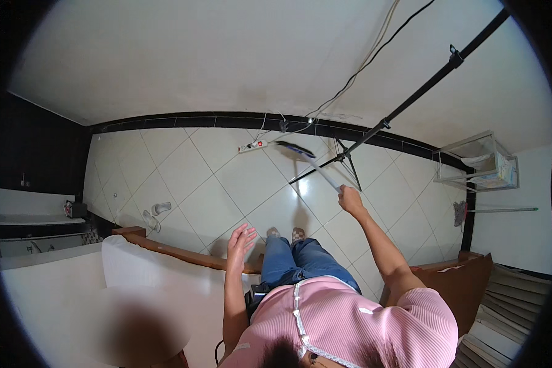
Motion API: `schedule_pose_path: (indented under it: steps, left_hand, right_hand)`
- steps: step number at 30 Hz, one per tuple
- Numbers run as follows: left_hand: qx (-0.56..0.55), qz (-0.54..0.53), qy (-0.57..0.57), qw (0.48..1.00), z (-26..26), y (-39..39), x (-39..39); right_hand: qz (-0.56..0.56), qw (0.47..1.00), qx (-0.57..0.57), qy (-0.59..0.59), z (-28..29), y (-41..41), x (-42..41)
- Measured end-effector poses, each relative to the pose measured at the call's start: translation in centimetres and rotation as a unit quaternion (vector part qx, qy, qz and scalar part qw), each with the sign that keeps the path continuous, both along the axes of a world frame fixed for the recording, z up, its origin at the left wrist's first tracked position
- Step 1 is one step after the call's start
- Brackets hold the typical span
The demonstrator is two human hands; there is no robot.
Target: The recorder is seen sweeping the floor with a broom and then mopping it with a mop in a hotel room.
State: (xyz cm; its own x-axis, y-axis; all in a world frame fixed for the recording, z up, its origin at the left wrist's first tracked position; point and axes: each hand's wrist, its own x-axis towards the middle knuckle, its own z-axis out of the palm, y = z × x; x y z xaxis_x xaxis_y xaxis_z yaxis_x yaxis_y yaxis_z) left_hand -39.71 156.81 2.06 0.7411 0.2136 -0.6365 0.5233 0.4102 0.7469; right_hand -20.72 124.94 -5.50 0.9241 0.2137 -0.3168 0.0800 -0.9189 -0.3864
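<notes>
My right hand [350, 199] grips the pale handle of a broom [322, 173], reaching out ahead of my body. The broom's dark bristle head with a blue part [296, 148] is at the far end, close to a white power strip [253, 146] with a red switch on the tiled floor [230, 184]. One leg of a black tripod stand [343, 156] passes beside the broom. My left hand [240, 242] is raised at my left side with fingers apart and nothing in it.
Cables [349, 85] run down the wall to the skirting. Grey slippers [158, 211] lie on the left. A wire rack [483, 165] and a mop [461, 213] are on the right. Near my left arm runs a wooden edge [179, 255]. A blurred person [142, 331] is at the lower left.
</notes>
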Motion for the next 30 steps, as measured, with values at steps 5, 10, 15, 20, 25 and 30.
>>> schedule_pose_path:
  steps: [5, 10, 15, 20, 25, 30]
  left_hand:
    - [0.006, 0.002, 0.015, 1.000, 0.3, 2.0, 2.5]
    - [0.014, -0.012, 0.008, 1.000, -0.7, 6.0, 6.9]
    - [0.009, -0.061, 0.014, 0.998, -0.3, 11.5, 11.7]
    - [0.061, -0.110, 0.030, 0.992, 0.9, 19.2, 15.5]
    - [0.080, -0.117, 0.054, 0.988, 0.7, 25.2, 18.7]
    - [0.058, -0.152, 0.048, 0.986, 0.2, 27.4, 22.4]
  right_hand:
    - [-0.091, 0.996, -0.007, -0.024, -2.9, 1.3, 4.3]
    - [-0.155, 0.987, -0.020, -0.026, -4.9, 5.5, 8.6]
    - [-0.256, 0.966, -0.022, 0.013, -7.8, 10.4, 13.3]
    - [-0.271, 0.960, -0.068, 0.027, -9.4, 15.9, 18.6]
    - [-0.214, 0.968, -0.107, 0.072, -10.6, 19.9, 18.8]
    - [-0.119, 0.986, -0.079, 0.081, -9.3, 24.7, 6.1]
